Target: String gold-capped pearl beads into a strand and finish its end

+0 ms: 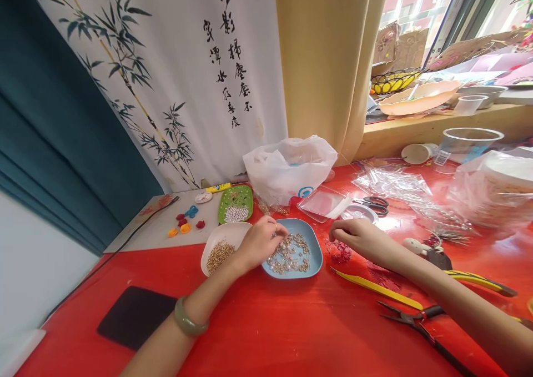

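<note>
My left hand (261,240), with a green bangle on the wrist, reaches into a blue tray (314,257) of small gold and pearl pieces, fingers curled in a pinch over them. What the fingertips hold is too small to see. My right hand (353,236) rests on the red table (266,321) just right of the tray, fingers closed together in a pinch; I cannot see anything in them. A white dish of gold beads (220,249) sits left of the tray. A green tray of white pearls (235,205) lies behind it.
Yellow tweezers (377,289) and black pliers (420,324) lie at the front right. Scissors (375,204), a clear lid, cellophane bags and a white plastic bag (289,166) crowd the back. A black pad (135,316) lies front left. Small coloured flowers (187,221) sit on a board.
</note>
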